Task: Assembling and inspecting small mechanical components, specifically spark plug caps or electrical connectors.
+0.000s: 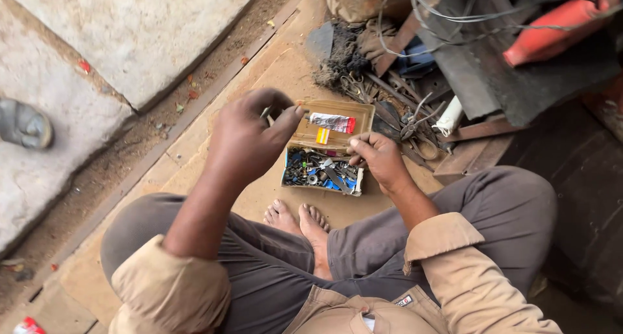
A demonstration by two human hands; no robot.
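Note:
I sit cross-legged on a brown board (214,133). In front of my bare feet stands an open small box (322,170) full of several metal bits, screws and blue pieces. Its raised lid (337,113) holds a crumpled silver and red tube (332,122) and a small yellow piece. My left hand (250,136) is raised left of the lid, thumb and fingers pinched on a small thin object (266,112) that is hard to make out. My right hand (379,159) rests on the box's right edge, fingers curled down into the parts.
A heap of scrap lies at the back right: pliers and scissors (415,123), wires (448,16), dark metal sheets, a white tube (449,117), an orange-red container (558,23). Pale stone slabs (130,35) and a grey shoe (24,123) lie to the left.

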